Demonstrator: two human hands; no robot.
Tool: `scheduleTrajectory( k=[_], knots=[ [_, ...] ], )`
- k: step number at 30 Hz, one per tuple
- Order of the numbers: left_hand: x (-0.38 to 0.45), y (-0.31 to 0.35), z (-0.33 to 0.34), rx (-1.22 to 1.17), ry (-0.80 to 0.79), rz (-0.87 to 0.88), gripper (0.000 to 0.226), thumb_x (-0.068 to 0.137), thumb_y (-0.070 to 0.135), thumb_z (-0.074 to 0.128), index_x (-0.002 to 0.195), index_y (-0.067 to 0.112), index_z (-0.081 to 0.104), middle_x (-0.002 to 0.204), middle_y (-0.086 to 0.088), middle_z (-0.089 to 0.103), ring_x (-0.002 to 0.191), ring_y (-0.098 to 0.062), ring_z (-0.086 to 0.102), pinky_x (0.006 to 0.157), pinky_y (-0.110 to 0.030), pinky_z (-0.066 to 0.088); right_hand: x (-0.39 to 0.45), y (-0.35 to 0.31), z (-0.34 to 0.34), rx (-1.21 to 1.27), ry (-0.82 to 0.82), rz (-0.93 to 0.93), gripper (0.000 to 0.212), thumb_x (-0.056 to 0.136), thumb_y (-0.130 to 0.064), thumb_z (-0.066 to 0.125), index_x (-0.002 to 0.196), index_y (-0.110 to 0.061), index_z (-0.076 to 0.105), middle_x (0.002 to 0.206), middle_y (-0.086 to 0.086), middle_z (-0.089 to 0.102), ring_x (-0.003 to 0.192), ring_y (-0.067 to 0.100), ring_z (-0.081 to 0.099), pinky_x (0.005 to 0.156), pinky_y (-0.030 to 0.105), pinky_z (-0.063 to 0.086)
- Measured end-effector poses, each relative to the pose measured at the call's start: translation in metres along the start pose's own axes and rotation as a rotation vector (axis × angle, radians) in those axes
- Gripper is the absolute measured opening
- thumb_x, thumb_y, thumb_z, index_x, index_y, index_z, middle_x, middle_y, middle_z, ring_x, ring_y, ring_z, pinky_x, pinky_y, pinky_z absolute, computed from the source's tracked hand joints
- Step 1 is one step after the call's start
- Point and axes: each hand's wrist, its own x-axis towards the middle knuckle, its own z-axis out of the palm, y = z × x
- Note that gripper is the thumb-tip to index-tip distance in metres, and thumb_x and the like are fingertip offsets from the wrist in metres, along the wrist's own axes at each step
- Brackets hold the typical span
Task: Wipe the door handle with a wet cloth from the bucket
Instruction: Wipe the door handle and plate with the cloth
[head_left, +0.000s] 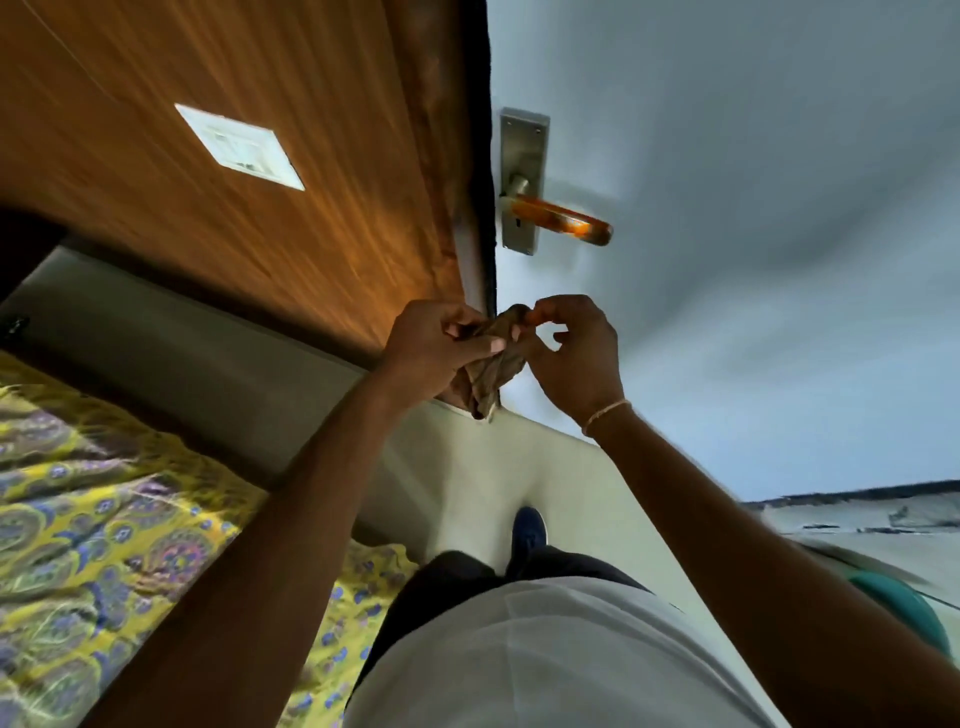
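A brown lever door handle (558, 218) on a metal backplate (522, 156) sits on the pale blue-grey door (727, 208), near its left edge. Below the handle, both my hands hold a crumpled brown cloth (491, 364) between them. My left hand (436, 345) grips its left side. My right hand (571, 353) pinches its upper edge with thumb and forefinger. The cloth hangs well below the handle and does not touch it. At the right edge, a teal rounded object (904, 603) shows partly, possibly the bucket.
A wooden panel (234, 182) with a white sticker (239, 145) stands left of the door. A bed with a yellow patterned sheet (104, 519) lies at the lower left. My blue shoe (527, 532) is on the pale floor (493, 467).
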Motion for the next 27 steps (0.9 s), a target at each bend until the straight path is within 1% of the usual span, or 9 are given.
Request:
scheduleTrajectory(
  k=[3,7,12,14,16,17,19,23,27],
  knots=[
    [0.014,-0.001,-0.017,0.017,-0.021,0.014,0.019,0.088,0.014,0.089,0.105,0.009,0.083,0.100,-0.009,0.083,0.095,-0.019,0.078,0.091,-0.038,0.062,0.016,-0.012,0.018,0.039,-0.074,0.112,0.017,0.093,-0.021,0.081,0.096,-0.032,0.069,0.118,-0.001,0.073,0.110,0.021,0.069,0.096,0.043,0.061],
    [0.035,-0.002,-0.035,-0.034,-0.078,0.016,0.023,0.091,0.007,0.084,0.111,-0.003,0.079,0.107,-0.020,0.081,0.090,-0.013,0.075,0.082,-0.023,0.062,0.038,-0.022,0.036,0.013,-0.135,0.176,0.008,0.096,-0.015,0.072,0.104,-0.016,0.075,0.123,0.004,0.071,0.112,0.021,0.069,0.096,0.035,0.061],
    [0.059,-0.002,-0.052,0.035,-0.219,0.020,0.014,0.094,0.022,0.084,0.107,0.020,0.079,0.104,0.002,0.082,0.097,-0.004,0.077,0.084,-0.018,0.062,0.044,-0.023,0.041,-0.214,-0.054,0.069,0.011,0.101,-0.020,0.067,0.108,-0.012,0.070,0.123,0.007,0.065,0.113,0.025,0.066,0.095,0.040,0.061],
    [0.068,-0.001,-0.052,0.065,-0.241,0.030,0.017,0.095,0.024,0.083,0.110,0.016,0.079,0.106,0.001,0.082,0.100,-0.007,0.078,0.086,-0.021,0.063,0.040,-0.019,0.043,-0.224,-0.014,0.088,0.013,0.105,-0.020,0.063,0.113,-0.010,0.067,0.117,0.005,0.066,0.107,0.023,0.066,0.090,0.032,0.061],
    [0.077,0.001,-0.051,0.065,-0.258,0.036,0.021,0.094,0.022,0.084,0.112,0.012,0.079,0.104,0.000,0.081,0.097,-0.005,0.078,0.084,-0.020,0.063,0.036,-0.016,0.045,-0.125,0.002,0.203,0.013,0.107,-0.018,0.063,0.116,-0.008,0.062,0.107,-0.003,0.065,0.102,0.018,0.065,0.084,0.017,0.056],
    [0.080,0.001,-0.049,0.047,-0.259,0.031,0.020,0.094,0.021,0.084,0.111,0.012,0.079,0.102,0.002,0.081,0.093,-0.002,0.077,0.082,-0.017,0.061,0.034,-0.015,0.044,-0.052,-0.003,0.275,0.017,0.107,-0.018,0.065,0.119,-0.008,0.059,0.106,-0.005,0.065,0.102,0.016,0.065,0.084,0.015,0.054],
    [0.084,0.003,-0.046,0.000,-0.235,0.008,0.018,0.094,0.019,0.084,0.109,0.013,0.077,0.100,0.002,0.079,0.092,-0.001,0.075,0.083,-0.016,0.059,0.026,-0.015,0.041,0.030,0.001,0.330,0.031,0.103,-0.021,0.070,0.127,-0.009,0.055,0.117,-0.003,0.066,0.110,0.016,0.064,0.094,0.027,0.055],
    [0.082,0.007,-0.036,-0.099,-0.175,-0.082,0.019,0.096,0.022,0.082,0.111,0.010,0.078,0.105,-0.005,0.081,0.102,-0.016,0.078,0.092,-0.032,0.065,0.004,-0.027,0.035,-0.226,0.088,-0.043,0.046,0.094,-0.033,0.062,0.133,-0.009,0.058,0.133,0.008,0.063,0.123,0.026,0.058,0.100,0.033,0.053],
    [0.068,0.021,-0.019,-0.147,-0.075,-0.160,0.016,0.096,0.021,0.081,0.108,0.012,0.077,0.105,-0.007,0.081,0.100,-0.020,0.079,0.089,-0.037,0.066,-0.016,-0.030,0.033,-0.216,-0.164,-0.154,0.054,0.079,-0.033,0.055,0.126,-0.009,0.066,0.134,0.009,0.061,0.117,0.030,0.063,0.093,0.042,0.060]
  ],
)
